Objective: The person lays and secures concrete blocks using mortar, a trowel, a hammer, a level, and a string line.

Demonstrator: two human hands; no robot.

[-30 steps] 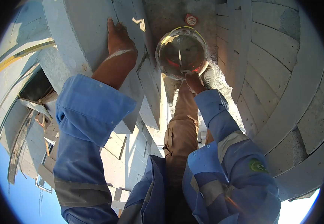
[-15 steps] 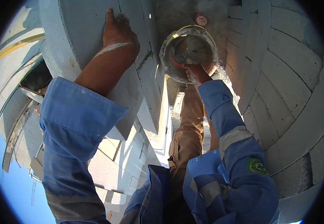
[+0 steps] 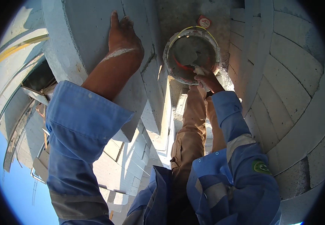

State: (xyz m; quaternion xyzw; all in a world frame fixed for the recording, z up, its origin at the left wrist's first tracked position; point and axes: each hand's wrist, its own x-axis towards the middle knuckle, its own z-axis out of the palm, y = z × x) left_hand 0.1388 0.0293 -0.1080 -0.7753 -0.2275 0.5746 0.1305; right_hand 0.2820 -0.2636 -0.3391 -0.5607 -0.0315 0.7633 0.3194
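My left hand lies on the face of a large grey block, one finger stretched out and the others partly hidden. Pale dust streaks its wrist. My right hand grips the pale handle of a trowel at the near rim of a round bucket. Wet grey mortar fills much of the bucket, and a yellow carrying handle arcs over its far side. The trowel's blade is hard to make out against the mortar.
A red and white tape measure lies on the floor beyond the bucket. To the right rises a wall of pale blocks. My legs stand just below the bucket. Open sky shows at lower left.
My right hand has drawn back slightly toward me and to the right, and the trowel handle now shows. My left hand stays on the block; the view has shifted a little.
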